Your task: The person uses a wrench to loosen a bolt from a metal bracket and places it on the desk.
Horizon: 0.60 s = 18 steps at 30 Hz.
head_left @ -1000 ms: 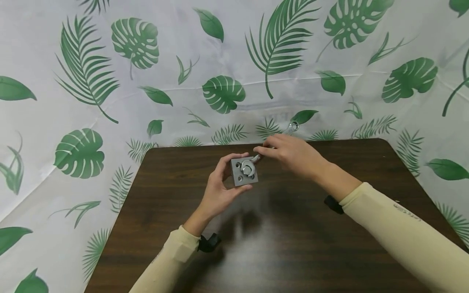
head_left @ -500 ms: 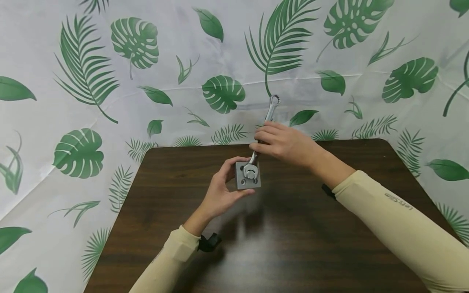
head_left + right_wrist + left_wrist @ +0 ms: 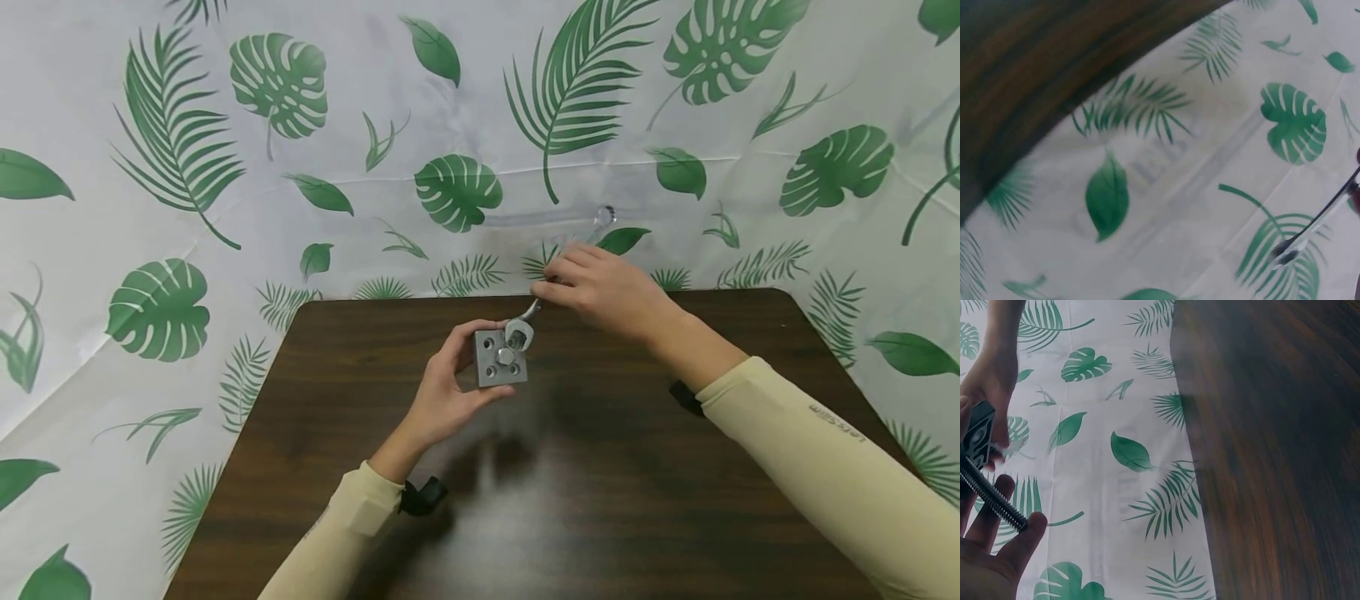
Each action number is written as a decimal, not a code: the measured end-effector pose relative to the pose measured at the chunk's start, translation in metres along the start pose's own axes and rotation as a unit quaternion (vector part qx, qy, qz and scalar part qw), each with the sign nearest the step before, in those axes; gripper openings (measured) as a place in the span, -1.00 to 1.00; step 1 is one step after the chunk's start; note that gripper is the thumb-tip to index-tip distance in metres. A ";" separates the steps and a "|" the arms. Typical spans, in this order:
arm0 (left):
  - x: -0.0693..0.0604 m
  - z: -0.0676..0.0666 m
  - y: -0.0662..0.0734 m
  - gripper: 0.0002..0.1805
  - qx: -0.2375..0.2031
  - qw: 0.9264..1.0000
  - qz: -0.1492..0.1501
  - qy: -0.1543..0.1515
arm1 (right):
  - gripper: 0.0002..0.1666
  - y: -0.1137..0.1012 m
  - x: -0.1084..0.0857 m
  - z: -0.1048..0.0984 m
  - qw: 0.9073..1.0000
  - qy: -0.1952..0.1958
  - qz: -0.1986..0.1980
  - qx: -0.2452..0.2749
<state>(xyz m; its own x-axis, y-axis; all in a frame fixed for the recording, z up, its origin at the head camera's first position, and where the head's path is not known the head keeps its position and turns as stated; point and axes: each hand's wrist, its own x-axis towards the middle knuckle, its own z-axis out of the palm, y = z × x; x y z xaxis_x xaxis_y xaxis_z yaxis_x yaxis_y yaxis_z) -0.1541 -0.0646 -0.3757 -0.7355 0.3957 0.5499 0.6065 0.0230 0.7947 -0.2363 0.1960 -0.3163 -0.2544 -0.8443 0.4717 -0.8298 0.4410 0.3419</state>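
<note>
My left hand (image 3: 442,383) holds a square grey metal block (image 3: 490,372) between thumb and fingers, above the table. Holes sit near the block's corners, and a hex bolt head (image 3: 506,357) stands out at its middle. In the left wrist view the bolt's long threaded shank (image 3: 991,494) sticks out behind the block, close to the fingertips. My right hand (image 3: 600,287) grips a silver combination wrench (image 3: 531,312) around its middle. The wrench's open end lies at the block's upper right corner, off the bolt head. Its ring end points up and right.
A dark wooden table (image 3: 600,483) lies under both hands. Behind it hangs a white cloth (image 3: 337,100) printed with green leaves. A black wrist strap (image 3: 423,497) shows under the left sleeve.
The wrench, earlier fitted on the bolt head, first swung anticlockwise until nearly upright. Now its open end has come off the head and its ring end has tipped back right. The block stays held.
</note>
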 end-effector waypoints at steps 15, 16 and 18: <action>0.008 -0.001 -0.003 -0.17 -0.010 0.998 0.033 0.062 | -0.56 -0.085 -0.023 -0.018 0.890 -0.042 0.362 0.273; 0.009 -0.001 -0.003 -0.17 -0.009 0.997 0.033 0.065 | -0.57 -0.091 -0.022 -0.020 0.867 -0.046 0.386 0.312; 0.009 -0.001 -0.003 -0.17 -0.005 0.997 0.029 0.072 | -0.58 -0.102 -0.021 -0.022 0.818 -0.050 0.421 0.389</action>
<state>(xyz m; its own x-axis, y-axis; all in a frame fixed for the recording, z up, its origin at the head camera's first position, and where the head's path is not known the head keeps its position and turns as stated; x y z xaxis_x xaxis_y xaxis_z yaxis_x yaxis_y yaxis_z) -0.1628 -0.0618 -0.3728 -0.7352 0.2593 0.6263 0.6472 -0.0064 0.7623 -0.1356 0.1755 -0.3425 -0.9056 -0.3786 0.1911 -0.3941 0.5847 -0.7091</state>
